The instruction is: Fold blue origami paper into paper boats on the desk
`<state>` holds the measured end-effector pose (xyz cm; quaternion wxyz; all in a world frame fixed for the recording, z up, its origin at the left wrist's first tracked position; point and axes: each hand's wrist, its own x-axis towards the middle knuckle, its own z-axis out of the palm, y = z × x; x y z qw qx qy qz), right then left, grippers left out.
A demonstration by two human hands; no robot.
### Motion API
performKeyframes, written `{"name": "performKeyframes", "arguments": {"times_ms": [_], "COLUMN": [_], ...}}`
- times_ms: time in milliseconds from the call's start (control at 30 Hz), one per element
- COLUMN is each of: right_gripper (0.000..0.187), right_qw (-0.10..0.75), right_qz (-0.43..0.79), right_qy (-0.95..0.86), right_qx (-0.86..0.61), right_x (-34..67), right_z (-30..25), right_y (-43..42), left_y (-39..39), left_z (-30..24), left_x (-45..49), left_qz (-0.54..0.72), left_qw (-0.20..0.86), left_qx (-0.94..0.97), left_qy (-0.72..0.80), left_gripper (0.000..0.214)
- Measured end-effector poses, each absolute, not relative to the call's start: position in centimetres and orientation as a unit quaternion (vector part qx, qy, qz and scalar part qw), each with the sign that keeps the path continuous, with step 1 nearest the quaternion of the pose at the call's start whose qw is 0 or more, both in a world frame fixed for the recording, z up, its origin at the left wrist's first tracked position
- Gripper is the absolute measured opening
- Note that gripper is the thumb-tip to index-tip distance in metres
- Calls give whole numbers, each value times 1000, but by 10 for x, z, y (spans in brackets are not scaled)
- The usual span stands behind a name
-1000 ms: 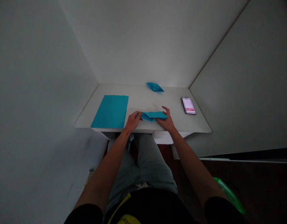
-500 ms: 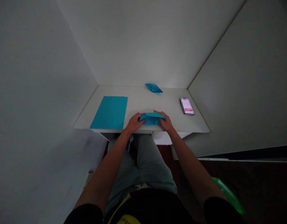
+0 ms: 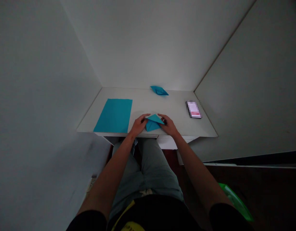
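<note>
- A flat blue paper sheet (image 3: 113, 117) lies on the white desk (image 3: 176, 106), left of the left hand, just as it did half a second ago.
- The left hand (image 3: 137, 126) is curled narrow, thumb and fingers holding the left edge of the folded blue paper.
- The folded blue paper (image 3: 153, 125) sits between the hands near the desk's front edge. Half a second ago it stretched wide with a gaping fold; now it is compact, a triangular flap's peak pointing away from the person. The flap's long base runs from left hand to right, its right end nearer the body.
- The blue paper boat (image 3: 159, 90) lies beyond both hands, its long axis slanting from far left to near right.
- The right hand (image 3: 170, 126) grips the folded paper's right corner, fingers bent.
- A phone (image 3: 194, 109) rests right of and beyond the right hand.
</note>
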<state>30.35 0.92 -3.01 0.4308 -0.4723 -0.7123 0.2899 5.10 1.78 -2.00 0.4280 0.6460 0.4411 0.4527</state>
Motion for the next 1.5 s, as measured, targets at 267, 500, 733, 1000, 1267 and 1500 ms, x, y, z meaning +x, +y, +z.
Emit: {"name": "performKeyframes", "arguments": {"times_ms": [267,500,733,1000,1267,1500], "right_gripper": [64,62,45,38,42,46], "right_qw": [396,458,475,461,446,438], "right_qz": [316,286,324,368,365,385], "right_qy": [-692,-679,-655,-676,-705,-666], "right_qx": [-515,-497,-490,-441,-413,-465], "right_x": [301,302,307,315,319,310], "right_z": [-21,-22,-22,-27,-24,-29], "right_y": [8,6,7,10,9,10], "left_y": [24,20,21,22,21,21], "left_z": [-21,-21,-19,-22,-19,-18], "left_x": [46,48,49,43,47,45], "left_qz": [495,419,434,450,437,415], "left_qw": [481,520,517,477,474,447], "left_qx": [602,646,637,646,632,649], "left_qy": [402,370,372,390,430,455], "left_gripper": [35,48,41,46,39,25]}}
